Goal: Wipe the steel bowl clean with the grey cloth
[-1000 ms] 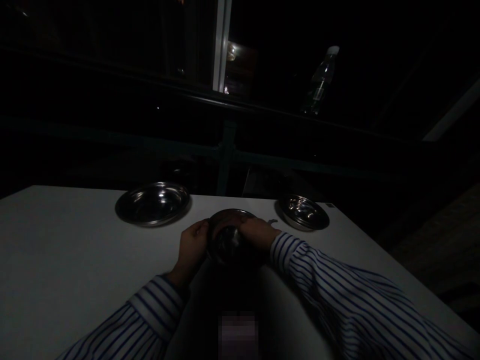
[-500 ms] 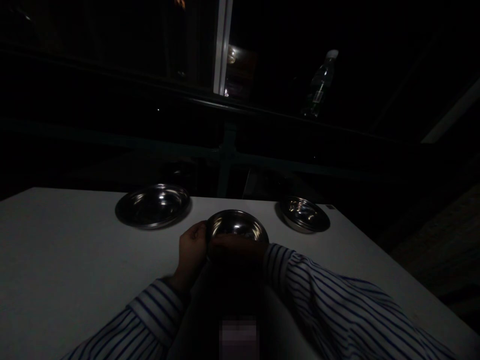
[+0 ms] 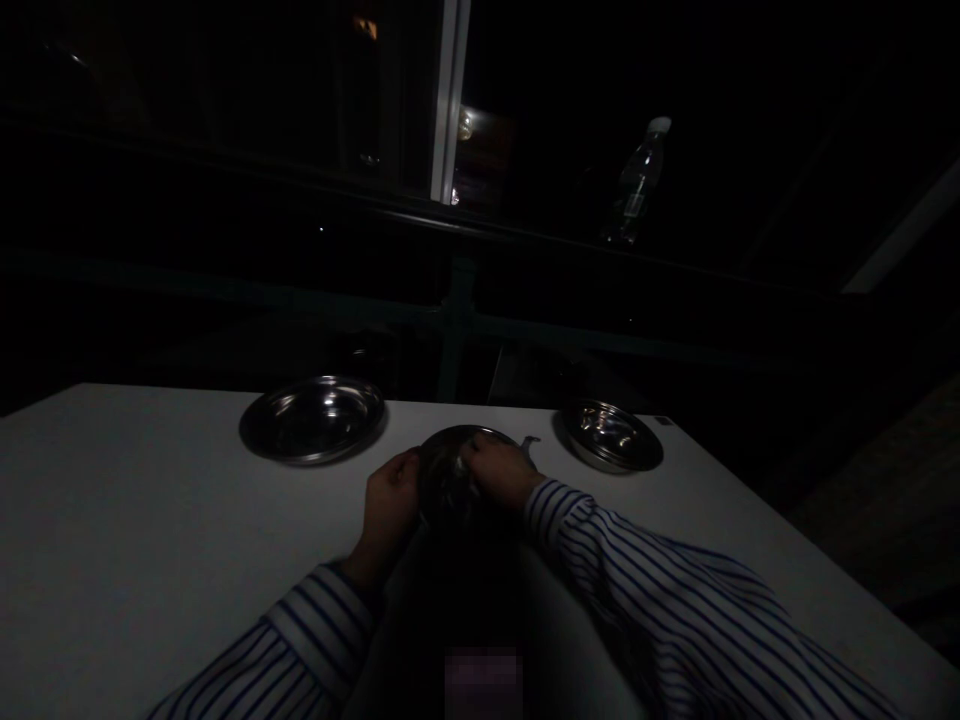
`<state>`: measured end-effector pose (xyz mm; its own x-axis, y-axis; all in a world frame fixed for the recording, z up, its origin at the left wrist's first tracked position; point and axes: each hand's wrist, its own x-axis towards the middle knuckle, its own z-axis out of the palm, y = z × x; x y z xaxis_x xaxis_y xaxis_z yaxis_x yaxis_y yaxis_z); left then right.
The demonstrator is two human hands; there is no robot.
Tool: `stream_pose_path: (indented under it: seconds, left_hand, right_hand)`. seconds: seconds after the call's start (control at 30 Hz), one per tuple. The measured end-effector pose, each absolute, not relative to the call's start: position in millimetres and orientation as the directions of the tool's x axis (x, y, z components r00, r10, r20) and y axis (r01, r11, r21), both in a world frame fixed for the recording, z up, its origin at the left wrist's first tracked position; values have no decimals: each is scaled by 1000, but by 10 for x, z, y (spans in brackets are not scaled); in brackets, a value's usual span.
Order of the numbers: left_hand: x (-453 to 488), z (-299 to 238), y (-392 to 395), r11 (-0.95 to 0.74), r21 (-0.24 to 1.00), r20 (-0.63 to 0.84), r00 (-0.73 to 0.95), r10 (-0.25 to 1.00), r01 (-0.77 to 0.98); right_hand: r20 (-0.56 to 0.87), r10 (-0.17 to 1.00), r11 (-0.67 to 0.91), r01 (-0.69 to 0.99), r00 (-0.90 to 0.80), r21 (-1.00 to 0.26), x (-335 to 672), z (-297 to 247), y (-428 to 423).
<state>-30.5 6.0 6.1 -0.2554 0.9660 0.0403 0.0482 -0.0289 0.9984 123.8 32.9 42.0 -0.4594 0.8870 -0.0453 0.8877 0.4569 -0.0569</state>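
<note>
In dim light a small steel bowl [image 3: 450, 475] rests on the white table [image 3: 150, 520] in front of me. My left hand [image 3: 390, 500] grips the bowl's left rim with its fingers curled. My right hand [image 3: 496, 470] lies over the bowl's right side, fingers bent down into it; whether they hold anything is too dark to make out. A thin pale piece [image 3: 529, 442] pokes out just beyond my right hand. Both sleeves are white with blue stripes.
A wide steel plate [image 3: 313, 418] sits at the back left of the table, and a smaller steel dish [image 3: 611, 435] at the back right. A plastic bottle [image 3: 634, 185] stands on a dark ledge beyond. The table's right edge [image 3: 750, 490] drops into darkness.
My right hand has moved from the bowl's near rim up over its right side and into it. The bowl now shows less of its inside. My left hand has stayed on the rim.
</note>
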Motion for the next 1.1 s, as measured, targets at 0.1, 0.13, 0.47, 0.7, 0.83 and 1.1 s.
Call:
stream_pose_path:
  seconds: [0.1, 0.13, 0.47, 0.7, 0.83, 1.1]
  left_hand:
    - [-298, 64, 59, -43, 998, 54, -245, 968, 51]
    - [-299, 62, 63, -46, 998, 57, -248, 967, 48]
    - [-329, 45, 74, -84, 993, 106, -296, 949, 87]
    - [-299, 73, 44, -53, 998, 64, -295, 953, 45]
    - [-327, 43, 71, -41, 999, 46, -256, 966, 23]
    - [-325, 68, 68, -49, 997, 63, -262, 963, 58]
  right_hand:
    - [16, 922, 387, 918, -387, -85, 1217, 394, 352]
    - [43, 929, 369, 923, -367, -109, 1189, 384, 362]
    - [-8, 763, 604, 718, -646, -347, 890, 359, 242]
    - [-168, 568, 762, 592, -806, -263, 1083, 380, 81]
    - [-102, 652, 739, 660, -751, -133, 1025, 383, 168]
    - [-120, 787, 612, 790, -605, 30, 1269, 471, 311]
